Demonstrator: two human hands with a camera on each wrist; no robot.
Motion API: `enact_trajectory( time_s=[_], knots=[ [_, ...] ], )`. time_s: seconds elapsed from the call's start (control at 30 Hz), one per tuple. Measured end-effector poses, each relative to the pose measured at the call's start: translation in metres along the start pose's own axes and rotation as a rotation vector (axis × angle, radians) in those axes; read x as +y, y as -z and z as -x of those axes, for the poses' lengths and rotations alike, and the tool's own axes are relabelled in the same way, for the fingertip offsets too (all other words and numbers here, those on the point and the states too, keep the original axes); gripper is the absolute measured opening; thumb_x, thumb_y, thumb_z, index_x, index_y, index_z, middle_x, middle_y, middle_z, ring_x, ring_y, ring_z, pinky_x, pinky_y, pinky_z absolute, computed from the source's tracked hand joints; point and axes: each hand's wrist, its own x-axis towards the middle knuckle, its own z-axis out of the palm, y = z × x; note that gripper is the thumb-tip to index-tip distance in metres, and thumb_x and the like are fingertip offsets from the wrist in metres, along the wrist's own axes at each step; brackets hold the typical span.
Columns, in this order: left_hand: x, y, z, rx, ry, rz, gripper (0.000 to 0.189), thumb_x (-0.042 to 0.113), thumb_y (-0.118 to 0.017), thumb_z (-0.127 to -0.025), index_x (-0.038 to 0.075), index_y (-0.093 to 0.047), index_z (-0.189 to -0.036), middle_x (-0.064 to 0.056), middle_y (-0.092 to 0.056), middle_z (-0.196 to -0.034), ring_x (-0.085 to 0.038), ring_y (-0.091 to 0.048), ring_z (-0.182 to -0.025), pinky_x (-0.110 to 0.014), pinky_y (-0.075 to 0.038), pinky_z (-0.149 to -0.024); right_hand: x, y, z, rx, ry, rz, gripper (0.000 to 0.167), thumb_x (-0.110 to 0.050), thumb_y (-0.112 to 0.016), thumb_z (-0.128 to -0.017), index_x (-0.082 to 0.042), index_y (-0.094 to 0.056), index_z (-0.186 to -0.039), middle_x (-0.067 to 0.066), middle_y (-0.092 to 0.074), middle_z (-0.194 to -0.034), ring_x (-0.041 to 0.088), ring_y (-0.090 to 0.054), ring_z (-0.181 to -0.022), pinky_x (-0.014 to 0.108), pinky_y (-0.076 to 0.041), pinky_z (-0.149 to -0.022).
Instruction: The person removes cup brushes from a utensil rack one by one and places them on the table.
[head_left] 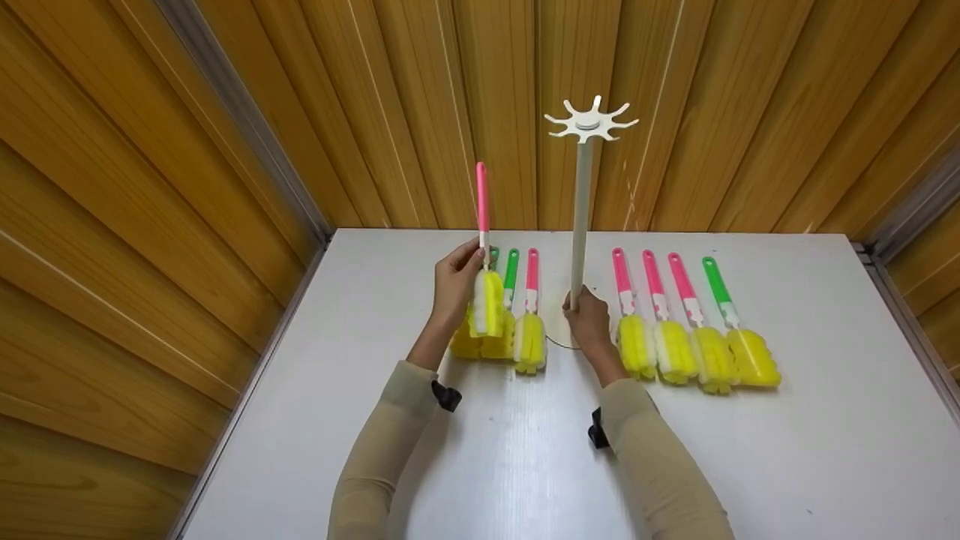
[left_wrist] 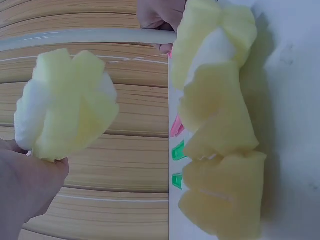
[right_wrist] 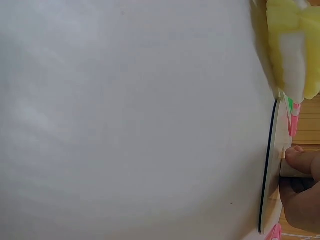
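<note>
My left hand pinches a sponge bottle brush near the bottom of its pink and white handle. It is upright, the yellow and white sponge head pointing down and the looped handle end up. In the left wrist view that sponge head is seen from below, clear of the table. Low on the pale pole of a rack, just above its round base, my right hand grips the stem. The rack's white star-shaped top has several open slots, with no brush on it.
Left of the rack lie a pink-handled brush and two green-handled ones, partly behind the held brush. To its right lie three pink-handled brushes and a green-handled brush. Wood-patterned panels rise behind the white table.
</note>
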Motion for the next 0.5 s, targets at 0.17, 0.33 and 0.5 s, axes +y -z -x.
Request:
enact_trajectory(
  time_s=[0.17,0.33,0.5],
  knots=[
    [0.001,0.009,0.001,0.005,-0.020,-0.001,0.033,0.016,-0.063,-0.102,0.008,-0.067,-0.134,-0.015,-0.070,-0.120,-0.018,-0.064,-0.101,-0.025,-0.054,-0.089,0.001,0.000,0.000,-0.010,-0.008,-0.029,0.006,0.011,-0.061,-0.092,0.005,-0.061,-0.093,0.020,-0.066,-0.084,0.034,-0.060,-0.079,0.047,-0.051,-0.075],
    [0.001,0.017,0.002,0.020,-0.013,-0.035,0.032,0.017,-0.065,-0.101,0.010,-0.068,-0.133,-0.016,-0.070,-0.118,-0.018,-0.065,-0.099,-0.024,-0.053,-0.085,0.000,0.001,0.001,-0.019,-0.024,-0.041,0.005,0.009,-0.061,-0.093,0.004,-0.061,-0.094,0.020,-0.066,-0.085,0.034,-0.059,-0.080,0.046,-0.051,-0.075],
    [0.000,0.023,0.003,0.035,-0.015,-0.065,0.033,0.015,-0.067,-0.100,0.011,-0.069,-0.133,-0.009,-0.072,-0.114,-0.020,-0.067,-0.099,-0.025,-0.055,-0.086,0.000,0.001,0.000,-0.018,-0.031,-0.031,0.005,0.009,-0.061,-0.093,0.004,-0.060,-0.093,0.020,-0.066,-0.085,0.034,-0.059,-0.080,0.046,-0.051,-0.074]
  ],
)
